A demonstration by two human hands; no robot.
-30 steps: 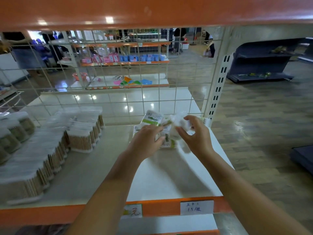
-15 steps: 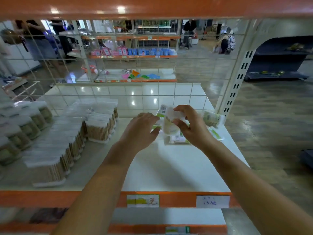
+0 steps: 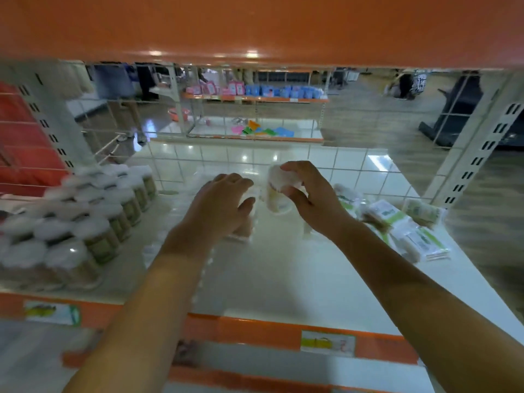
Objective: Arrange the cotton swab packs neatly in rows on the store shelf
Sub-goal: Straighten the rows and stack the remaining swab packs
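Note:
My right hand point(image 3: 309, 199) grips a soft white cotton swab pack point(image 3: 279, 191) above the middle of the white shelf point(image 3: 283, 279). My left hand point(image 3: 221, 205) hovers just left of it, palm down, fingers spread over blurred rows of clear swab packs point(image 3: 241, 231); whether it touches them I cannot tell. Several loose green-and-white swab packs point(image 3: 397, 225) lie in a heap at the shelf's right end. The frame is motion-blurred.
Round white-lidded swab jars point(image 3: 85, 222) stand in rows on the left. A wire grid back panel point(image 3: 255, 160) closes the rear, with perforated uprights point(image 3: 476, 163) at the sides. An orange shelf point(image 3: 255, 24) hangs overhead. Orange price rail point(image 3: 255, 333) runs along the front edge.
Both hands moved left, away from the loose heap, my right hand carrying a swab pack toward the rows. The view swung left and down, showing more jars.

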